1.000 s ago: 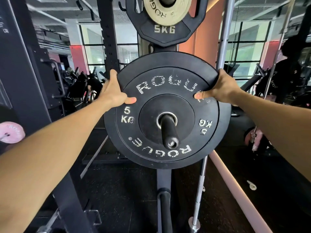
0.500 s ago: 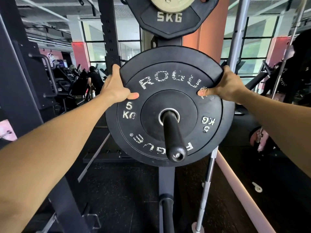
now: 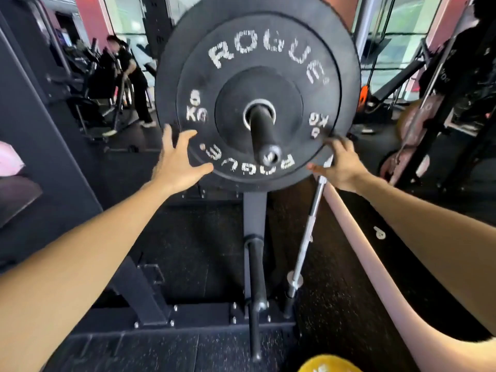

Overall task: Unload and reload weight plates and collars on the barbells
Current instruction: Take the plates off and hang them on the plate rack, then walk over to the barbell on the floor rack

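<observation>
A black 5 kg Rogue plate (image 3: 257, 49) hangs on a black storage peg (image 3: 264, 135) of the rack, with a larger black plate behind it. My left hand (image 3: 178, 159) is at the plate's lower left edge, fingers spread and straight, thumb across the rim. My right hand (image 3: 339, 163) is at the lower right edge, fingers loosely extended, holding nothing. Neither hand grips the plate.
Below stands the rack's upright post (image 3: 255, 210) with a lower empty peg (image 3: 256, 291). A silver barbell (image 3: 306, 232) leans upright on the right, beside a pink padded bar (image 3: 359, 237). A yellow plate (image 3: 328, 365) shows at the bottom. A person (image 3: 126, 76) stands far left.
Both hands let go of the plate's upper edges and dropped to its lower edge, fingers opening. The camera tilted downward, so the plate now sits higher in view.
</observation>
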A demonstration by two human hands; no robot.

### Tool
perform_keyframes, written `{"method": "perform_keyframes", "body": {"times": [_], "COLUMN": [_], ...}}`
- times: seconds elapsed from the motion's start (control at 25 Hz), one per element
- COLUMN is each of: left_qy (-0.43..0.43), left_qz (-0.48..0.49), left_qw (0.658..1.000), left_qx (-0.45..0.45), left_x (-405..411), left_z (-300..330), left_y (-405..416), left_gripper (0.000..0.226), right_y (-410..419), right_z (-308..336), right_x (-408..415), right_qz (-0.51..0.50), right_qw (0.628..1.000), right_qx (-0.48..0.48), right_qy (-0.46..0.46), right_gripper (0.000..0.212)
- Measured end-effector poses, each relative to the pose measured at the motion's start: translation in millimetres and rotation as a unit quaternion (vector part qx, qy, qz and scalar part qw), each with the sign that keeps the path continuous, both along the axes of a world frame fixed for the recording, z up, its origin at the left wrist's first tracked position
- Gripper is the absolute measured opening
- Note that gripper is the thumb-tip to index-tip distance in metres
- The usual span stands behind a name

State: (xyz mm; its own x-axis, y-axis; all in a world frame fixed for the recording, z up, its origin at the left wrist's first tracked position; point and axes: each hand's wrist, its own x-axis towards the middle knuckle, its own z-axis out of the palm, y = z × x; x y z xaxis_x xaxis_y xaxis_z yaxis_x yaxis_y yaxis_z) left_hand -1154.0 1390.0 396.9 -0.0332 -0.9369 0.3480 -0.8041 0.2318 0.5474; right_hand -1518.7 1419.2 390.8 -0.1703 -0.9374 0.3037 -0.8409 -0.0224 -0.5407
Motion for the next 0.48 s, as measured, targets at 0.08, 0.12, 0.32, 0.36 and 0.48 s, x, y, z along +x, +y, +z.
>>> {"method": "perform_keyframes", "body": {"times": [0.08, 0.12, 0.32, 0.36, 0.48], "left_qy": [-0.002, -0.003, -0.031, -0.022, 0.020], "left_qz": [-0.038, -0.050, -0.033, -0.029, -0.013], "left_qw": [0.996, 0.991, 0.943, 0.925, 0.872], "left_qx": [0.083, 0.123, 0.330, 0.378, 0.490], "left_x": [-2, -3, 2, 3, 4], "left_z": [-56, -83, -215, -242, -310], "left_y": [34, 56, 187, 220, 321], "left_gripper": [0.077, 0.076, 0.072, 0.072, 0.071], "right_y": [31, 49, 157, 183, 259], "right_z": [-57, -87, -229, -254, -319], "right_x": [14, 21, 55, 60, 74], "right_qz": [0.012, 0.017, 0.060, 0.067, 0.101], "right_qw": [0.995, 0.989, 0.924, 0.906, 0.853], "right_qx": [0.093, 0.143, 0.379, 0.418, 0.512], "right_qy": [0.018, 0.023, 0.000, -0.009, -0.023], "right_gripper": [0.075, 0.072, 0.062, 0.062, 0.063]}}
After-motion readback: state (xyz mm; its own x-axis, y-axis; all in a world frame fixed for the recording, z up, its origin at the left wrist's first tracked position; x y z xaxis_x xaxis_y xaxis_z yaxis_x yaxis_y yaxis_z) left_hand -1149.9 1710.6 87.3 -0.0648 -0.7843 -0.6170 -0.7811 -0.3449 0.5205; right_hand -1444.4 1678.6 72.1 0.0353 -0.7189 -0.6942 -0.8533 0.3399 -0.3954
